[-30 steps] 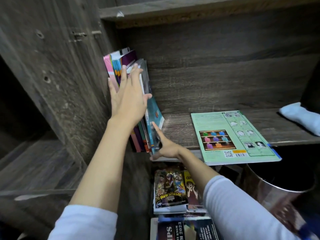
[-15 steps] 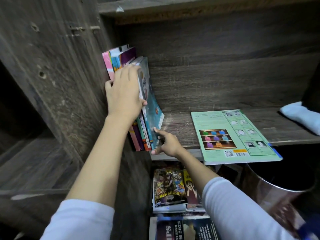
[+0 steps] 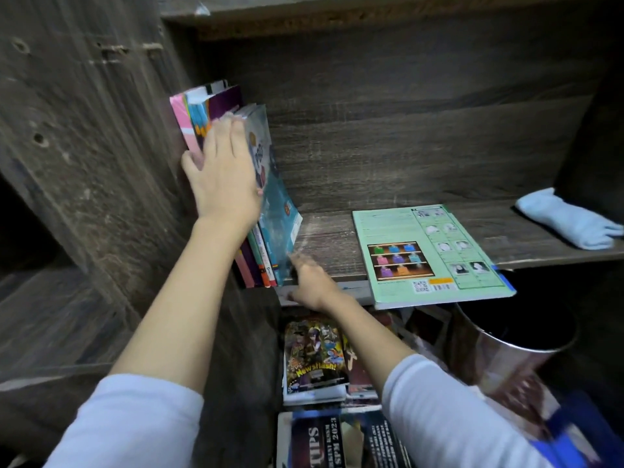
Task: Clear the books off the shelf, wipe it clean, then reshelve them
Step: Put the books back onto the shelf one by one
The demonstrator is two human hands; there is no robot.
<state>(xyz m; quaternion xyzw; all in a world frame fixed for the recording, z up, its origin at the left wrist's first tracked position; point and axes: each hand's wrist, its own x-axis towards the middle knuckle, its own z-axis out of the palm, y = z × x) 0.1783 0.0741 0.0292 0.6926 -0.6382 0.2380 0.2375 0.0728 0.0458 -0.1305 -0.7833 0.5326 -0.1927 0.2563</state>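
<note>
Several books (image 3: pixel 216 106) are standing upright, jammed against the left wall of the wooden shelf (image 3: pixel 331 244), a bit left of centre in the frame. The outermost one is a teal book (image 3: pixel 278 211), and it's leaning, with its bottom kicked out toward the right.

The left hand (image 3: pixel 224 173) lies flat across the front of that row. Its fingers (image 3: pixel 233 130) are straight and together, and the thumb sticks out by the pink cover on the left. So it's pressing on the books, not wrapped around anything.

The right hand (image 3: pixel 310 282) is lower down, about mid-frame, at the shelf's front lip right by the teal book's bottom corner. It's pretty smeared with motion blur, so I honestly can't tell if those fingers are gripping the book, touching it or just loose.

Right of centre, a green book (image 3: pixel 429 251) lies flat on the shelf, back cover up, with its near edge hanging over the front. A light blue cloth (image 3: pixel 567 219) sits at the far right of the shelf, well apart from the books.

Under the shelf at lower centre there's a comic (image 3: pixel 314 359) with "Newsflash!" on it, on top of a stack. A magazine (image 3: pixel 337 440) is at the bottom edge, and a shiny metal bin (image 3: pixel 506 352) is at lower right, below the green book.
</note>
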